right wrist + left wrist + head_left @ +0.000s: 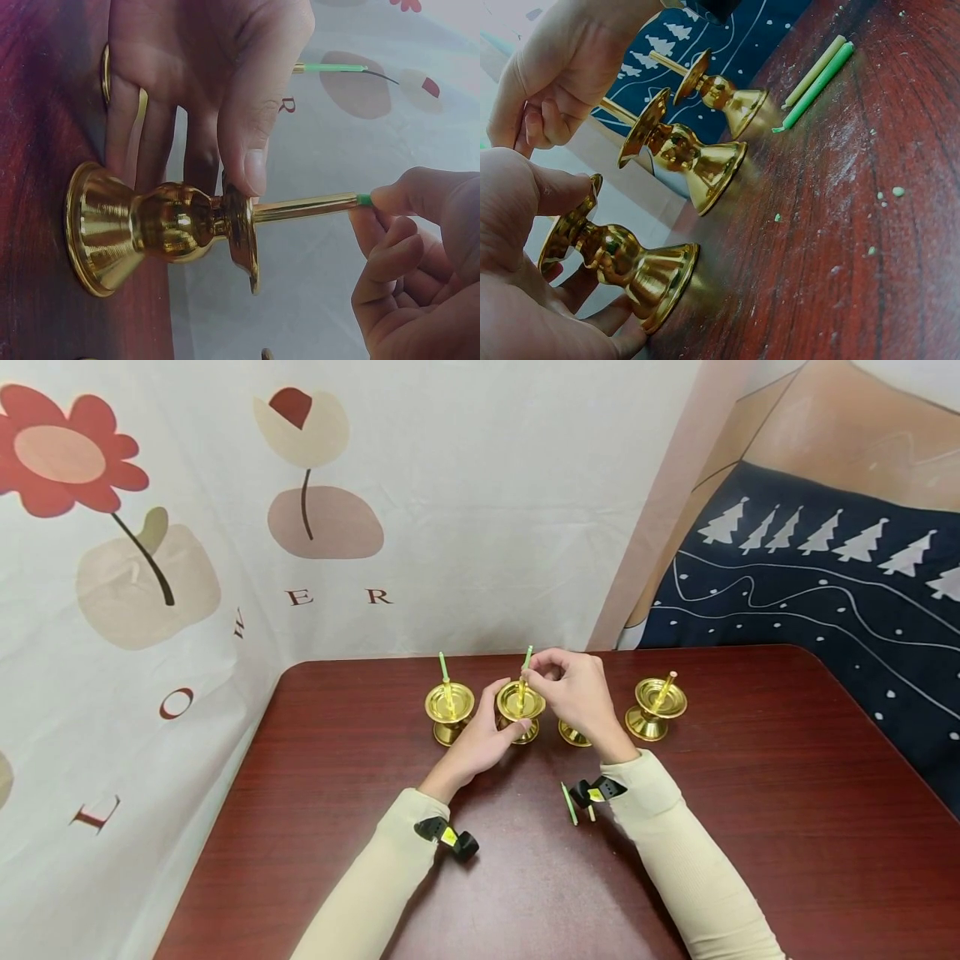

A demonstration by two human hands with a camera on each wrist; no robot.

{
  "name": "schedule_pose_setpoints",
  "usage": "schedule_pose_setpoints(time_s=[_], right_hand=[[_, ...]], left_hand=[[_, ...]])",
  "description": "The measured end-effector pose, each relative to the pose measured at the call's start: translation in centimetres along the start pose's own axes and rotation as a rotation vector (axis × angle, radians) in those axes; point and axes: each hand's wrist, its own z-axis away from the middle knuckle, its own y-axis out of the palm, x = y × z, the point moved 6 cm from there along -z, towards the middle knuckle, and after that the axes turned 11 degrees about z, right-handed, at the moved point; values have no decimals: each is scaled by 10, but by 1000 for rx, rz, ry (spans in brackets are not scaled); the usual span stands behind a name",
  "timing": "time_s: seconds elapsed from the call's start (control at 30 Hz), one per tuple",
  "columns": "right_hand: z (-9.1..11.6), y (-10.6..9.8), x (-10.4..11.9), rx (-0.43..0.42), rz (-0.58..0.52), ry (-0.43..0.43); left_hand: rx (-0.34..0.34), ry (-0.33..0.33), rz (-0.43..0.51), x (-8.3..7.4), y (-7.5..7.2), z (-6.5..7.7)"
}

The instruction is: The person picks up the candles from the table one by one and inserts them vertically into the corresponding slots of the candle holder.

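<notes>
My left hand (483,742) grips a brass candle holder (176,221), its thumb on the dish rim and the other fingers around the far side. The holder stands upright on the table. With thumb and fingertips my right hand (577,693) pinches a thin green candle (528,656) at the top of the holder's tall tube (307,207). In the right wrist view only a short bit of green shows between tube and fingertips. To the left, another brass holder (448,703) carries an upright green candle (443,667).
Partly behind my right hand is a third brass holder (574,735), and a fourth (656,706) stands farther right. A green candle (817,88) and a yellowish candle (815,71) lie side by side on the dark red table (337,760), among small green crumbs (898,192).
</notes>
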Motion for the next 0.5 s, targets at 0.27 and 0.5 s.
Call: schedule_pose_setpoints(time_s=[0.27, 0.5], right_hand=[[0, -1, 1, -13, 12, -27], [1, -1, 3, -33, 18, -72]], left_hand=[[6, 1, 15, 1, 0, 0], [5, 5, 17, 1, 0, -1]])
